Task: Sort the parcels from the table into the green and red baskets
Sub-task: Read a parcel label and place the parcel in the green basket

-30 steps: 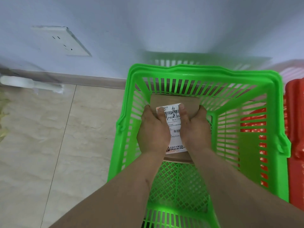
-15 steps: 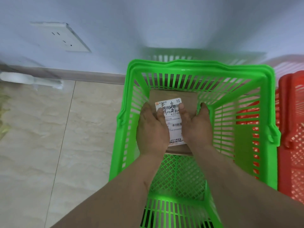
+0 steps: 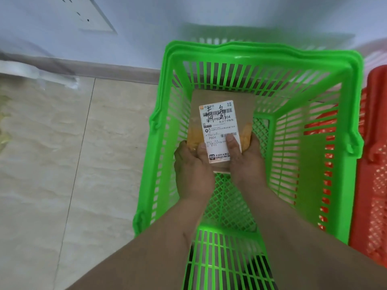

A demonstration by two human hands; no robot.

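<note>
A brown cardboard parcel with a white shipping label lies deep inside the green basket, at its far end. My left hand grips the parcel's near left corner. My right hand grips its near right corner, thumb on the label. Both forearms reach down over the basket's near rim. The basket's mesh floor shows bare behind my hands. The red basket stands right against the green one, cut off by the frame's edge.
Both baskets stand on a beige tiled floor against a pale wall. A wall socket sits at the upper left, and a white object lies along the skirting board.
The parcel has gone lower and farther into the green basket. My hands have slid back from its middle to its near end, baring most of the label.
</note>
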